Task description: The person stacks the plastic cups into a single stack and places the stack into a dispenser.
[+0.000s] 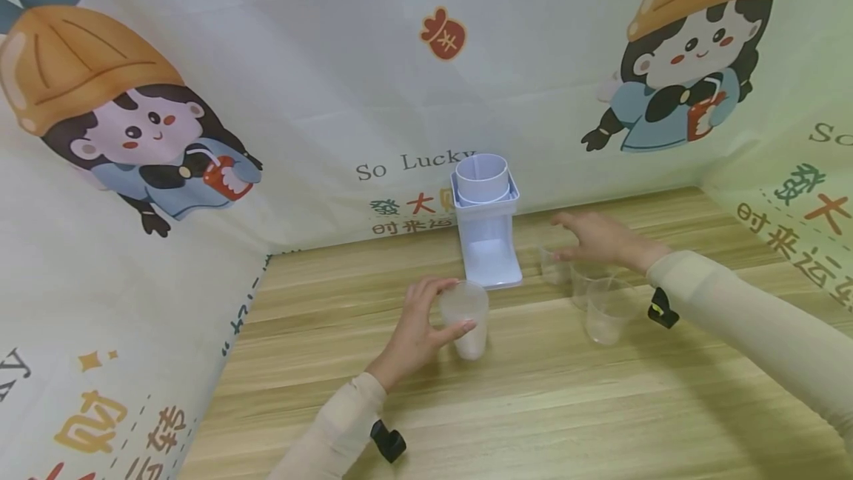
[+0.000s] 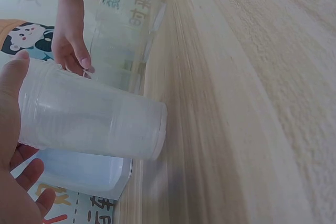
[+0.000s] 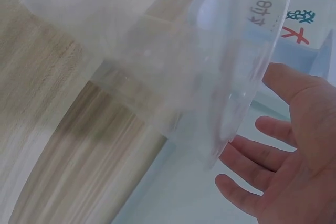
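My left hand [image 1: 418, 326] is around an upright, frosted plastic cup [image 1: 472, 332], thumb on the near side and fingers at the far side. Several rim lines near its top in the left wrist view suggest nested cups. The cup's base is at the tabletop. To the right, my right hand [image 1: 603, 239] hovers at a small clear cup [image 1: 554, 269], fingers loosely spread; whether a fingertip touches its rim I cannot tell. Two larger clear cups, a middle one [image 1: 583, 289] and a front one [image 1: 605, 321], stand below that wrist. The right wrist view shows the fingers [image 3: 252, 156] behind clear plastic.
A pale blue-white stand [image 1: 492, 261] with a round cylinder [image 1: 483, 178] on top is at the back, between the hands. Printed cloth [image 1: 320, 95] rises behind and at both sides of the wood-grain tabletop [image 1: 533, 413].
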`<action>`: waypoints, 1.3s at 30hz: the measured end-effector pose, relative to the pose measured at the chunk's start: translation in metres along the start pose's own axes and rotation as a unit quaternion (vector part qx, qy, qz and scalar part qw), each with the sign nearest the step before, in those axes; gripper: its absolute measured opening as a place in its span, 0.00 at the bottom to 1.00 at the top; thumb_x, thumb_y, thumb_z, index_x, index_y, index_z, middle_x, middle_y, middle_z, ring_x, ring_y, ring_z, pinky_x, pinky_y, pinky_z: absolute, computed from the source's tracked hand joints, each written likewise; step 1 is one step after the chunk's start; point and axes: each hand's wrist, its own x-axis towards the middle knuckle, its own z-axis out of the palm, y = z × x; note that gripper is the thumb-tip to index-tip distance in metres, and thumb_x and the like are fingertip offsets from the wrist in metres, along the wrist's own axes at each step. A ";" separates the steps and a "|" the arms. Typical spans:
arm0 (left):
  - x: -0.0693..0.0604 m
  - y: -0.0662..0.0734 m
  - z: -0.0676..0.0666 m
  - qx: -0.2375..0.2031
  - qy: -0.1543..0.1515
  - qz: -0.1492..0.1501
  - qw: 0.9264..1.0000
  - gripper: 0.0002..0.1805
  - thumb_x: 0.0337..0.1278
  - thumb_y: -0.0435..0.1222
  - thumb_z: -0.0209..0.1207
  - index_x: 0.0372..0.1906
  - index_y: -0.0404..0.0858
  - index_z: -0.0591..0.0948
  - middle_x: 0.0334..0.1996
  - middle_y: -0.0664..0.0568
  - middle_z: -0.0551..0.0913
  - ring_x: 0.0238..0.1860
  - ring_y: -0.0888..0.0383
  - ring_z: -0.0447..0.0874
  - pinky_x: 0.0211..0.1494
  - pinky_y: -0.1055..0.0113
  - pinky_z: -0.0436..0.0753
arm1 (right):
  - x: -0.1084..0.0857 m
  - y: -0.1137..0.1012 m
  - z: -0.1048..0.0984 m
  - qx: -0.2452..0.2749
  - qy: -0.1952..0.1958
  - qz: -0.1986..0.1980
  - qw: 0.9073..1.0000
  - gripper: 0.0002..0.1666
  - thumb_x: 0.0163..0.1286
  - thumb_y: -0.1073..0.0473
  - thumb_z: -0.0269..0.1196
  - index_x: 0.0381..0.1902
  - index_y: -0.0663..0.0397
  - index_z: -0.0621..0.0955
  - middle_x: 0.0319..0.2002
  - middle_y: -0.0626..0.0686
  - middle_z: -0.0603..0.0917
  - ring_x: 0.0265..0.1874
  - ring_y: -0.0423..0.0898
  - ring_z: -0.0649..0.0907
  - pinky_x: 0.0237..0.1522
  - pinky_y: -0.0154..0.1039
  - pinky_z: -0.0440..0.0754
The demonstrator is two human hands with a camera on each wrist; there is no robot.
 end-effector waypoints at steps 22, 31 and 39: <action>0.004 0.000 0.002 -0.001 0.003 -0.002 1.000 0.37 0.47 0.46 0.74 0.64 0.41 0.73 0.59 0.49 0.76 0.61 0.51 0.67 0.65 0.50 0.73 | -0.009 -0.039 -0.008 0.051 0.014 -0.062 0.997 0.37 0.62 0.53 0.70 0.65 0.61 0.72 0.59 0.65 0.81 0.55 0.62 0.82 0.58 0.58 0.80; 0.007 0.000 0.002 0.000 -0.008 -0.011 1.000 0.38 0.49 0.47 0.73 0.65 0.42 0.72 0.60 0.50 0.75 0.63 0.51 0.66 0.67 0.49 0.72 | -0.014 -0.059 -0.005 0.065 0.000 -0.082 0.994 0.40 0.60 0.52 0.72 0.67 0.58 0.72 0.64 0.60 0.78 0.62 0.60 0.79 0.64 0.58 0.76; 0.009 0.002 0.003 -0.001 -0.011 -0.018 1.000 0.39 0.49 0.48 0.72 0.66 0.41 0.72 0.61 0.49 0.74 0.64 0.50 0.66 0.68 0.48 0.71 | -0.019 -0.068 -0.009 0.051 0.012 -0.094 0.994 0.39 0.60 0.54 0.72 0.66 0.60 0.73 0.62 0.62 0.79 0.58 0.62 0.81 0.60 0.59 0.78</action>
